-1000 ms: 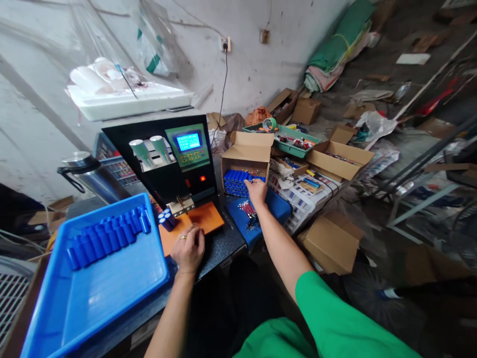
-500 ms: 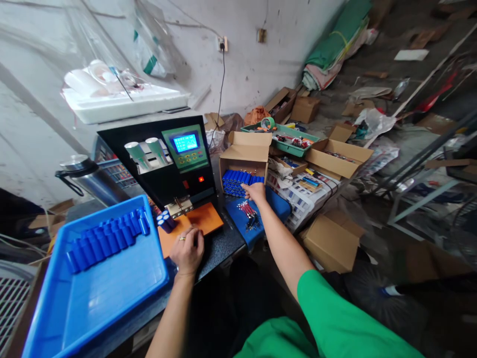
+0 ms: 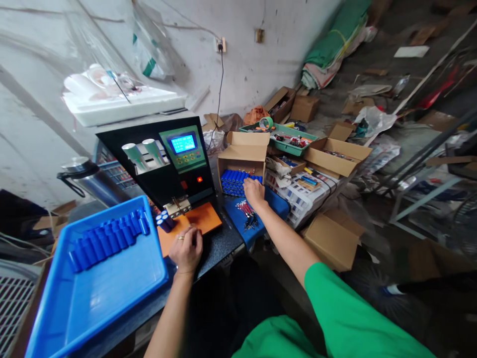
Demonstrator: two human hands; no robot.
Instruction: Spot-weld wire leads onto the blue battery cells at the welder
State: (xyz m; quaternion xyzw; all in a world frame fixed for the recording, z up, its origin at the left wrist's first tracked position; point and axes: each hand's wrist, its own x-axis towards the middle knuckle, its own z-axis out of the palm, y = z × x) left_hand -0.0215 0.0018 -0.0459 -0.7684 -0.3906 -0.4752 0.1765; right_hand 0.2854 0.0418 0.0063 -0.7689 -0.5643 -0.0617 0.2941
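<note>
I see left hand (image 3: pixel 186 251) loosely curled at orange board (image 3: pixel 204 219), hold unclear. Beyond, right hand (image 3: pixel 254 193) half-closed at blue cylinders (image 3: pixel 234 176) inside cardboard box (image 3: pixel 249 139); grip can't tell. Step seems handling cylinders; next move calls for gentle touch.

No legible text, even on screen (image 3: pixel 183 143)

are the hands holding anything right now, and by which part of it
Cannot be told: the right hand is at the blue cells in the open box, its grip unclear; nothing shows in the left hand.
</note>
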